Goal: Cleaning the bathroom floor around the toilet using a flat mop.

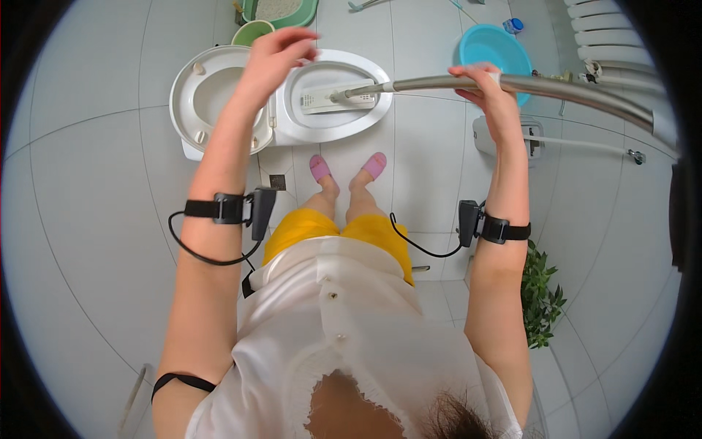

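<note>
Left of the right hand's grip [492,95] around the metal pole [541,85] lies the pole's flat white head [358,104].

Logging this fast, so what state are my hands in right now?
Left hand: open, fingers loosely bent, nothing visibly held.
Right hand: closed, holding the long, silver, metal pole.

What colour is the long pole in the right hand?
Silvery grey. The pole shows best in the head view.
</note>
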### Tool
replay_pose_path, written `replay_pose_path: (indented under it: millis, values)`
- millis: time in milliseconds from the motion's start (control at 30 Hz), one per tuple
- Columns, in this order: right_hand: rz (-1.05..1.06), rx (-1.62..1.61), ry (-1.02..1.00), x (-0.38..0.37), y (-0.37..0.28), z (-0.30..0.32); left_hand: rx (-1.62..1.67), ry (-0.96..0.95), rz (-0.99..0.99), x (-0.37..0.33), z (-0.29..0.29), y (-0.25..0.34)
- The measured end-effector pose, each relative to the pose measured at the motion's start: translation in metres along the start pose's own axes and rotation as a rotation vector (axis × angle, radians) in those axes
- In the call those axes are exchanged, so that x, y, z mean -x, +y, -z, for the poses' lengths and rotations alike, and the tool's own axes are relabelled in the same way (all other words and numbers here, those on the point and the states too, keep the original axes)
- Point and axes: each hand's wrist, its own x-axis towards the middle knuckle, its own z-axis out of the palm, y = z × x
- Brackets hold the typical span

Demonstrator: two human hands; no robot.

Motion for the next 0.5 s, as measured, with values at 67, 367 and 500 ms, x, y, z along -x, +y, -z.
replay_pose_path:
  millis: [67, 367, 500]
  values:
    - [0.001, 0.079, -0.034, 0.001, -0.004, -0.009, -0.049, -0.111, -0.06, -0.011, -0.02, 0.013]
    - [-0.188, -0.19, 0.229, 0.017, 0.023, 0.034, -0.011, 0.082, 0.147, 0.005, 0.028, -0.036]
    - [-0.331, -0.46, 0.393, 0.021, 0.091, 0.111, 0.089, 0.194, 0.272, 0.017, 0.031, -0.06]
